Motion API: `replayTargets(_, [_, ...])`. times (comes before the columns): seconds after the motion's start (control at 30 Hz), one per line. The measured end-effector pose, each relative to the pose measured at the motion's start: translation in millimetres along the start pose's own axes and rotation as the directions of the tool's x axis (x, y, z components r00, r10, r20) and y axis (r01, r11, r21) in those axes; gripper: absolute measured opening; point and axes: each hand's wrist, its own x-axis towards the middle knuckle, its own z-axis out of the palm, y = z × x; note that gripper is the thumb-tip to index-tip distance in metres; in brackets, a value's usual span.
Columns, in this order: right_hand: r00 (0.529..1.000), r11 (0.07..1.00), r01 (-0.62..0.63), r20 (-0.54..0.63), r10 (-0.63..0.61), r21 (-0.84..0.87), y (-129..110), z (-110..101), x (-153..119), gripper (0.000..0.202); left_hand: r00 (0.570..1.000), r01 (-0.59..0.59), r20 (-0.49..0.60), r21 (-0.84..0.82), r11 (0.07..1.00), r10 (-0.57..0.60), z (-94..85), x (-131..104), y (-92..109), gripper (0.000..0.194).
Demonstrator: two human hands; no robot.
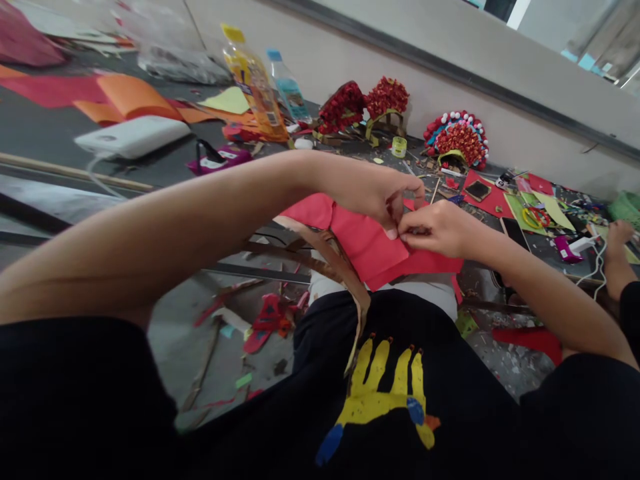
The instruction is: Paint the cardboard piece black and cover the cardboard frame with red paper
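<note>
Red paper [367, 248] lies across my lap, folded, with several layers overlapping. My left hand [377, 193] reaches over it from the left, its fingers bent and its thumb tip on the paper near the right edge. Close beside it, my right hand [434, 228] has its fingers closed in a pinch at the same edge of the paper. The two hands' fingertips almost meet. Brown cardboard strips [345, 267] run along the paper's left side, and one curved end hangs down in front of my dark shirt [450, 373].
On the dark table stand a yellow-capped bottle [255, 87], a blue-capped bottle [290, 90], red decorated headpieces [387, 100] and a beaded fan-shaped one [457, 140]. A white power bank [133, 137] lies left. Another person's hand [620, 233] shows at right. Scraps litter the floor.
</note>
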Motion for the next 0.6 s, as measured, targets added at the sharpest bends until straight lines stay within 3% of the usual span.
replayTargets(0.1, [0.995,0.995,0.083,-0.069,-0.079,0.057,4.5,3.9,-3.6,0.021,0.999,-0.032,-0.006,0.073,0.997,0.033,-3.2,-0.3,0.0,0.041])
replayTargets(0.23, [0.989,0.978,0.122,-0.105,-0.105,0.168,4.9,2.7,-7.4,0.020,0.998,-0.058,0.018,0.047,0.997,0.058,-6.6,-1.4,2.3,0.038])
replayTargets(0.4, [0.993,0.955,0.115,-0.049,-0.105,0.273,1.5,-0.5,-6.3,0.016,0.995,-0.067,0.057,-0.155,0.986,0.077,-5.6,-3.1,3.8,0.040])
replayTargets(0.6, [0.984,0.959,0.176,-0.071,-0.164,0.222,2.7,5.8,-7.9,0.017,0.983,-0.099,0.111,-0.356,0.929,0.147,-3.0,-2.8,-1.4,0.039])
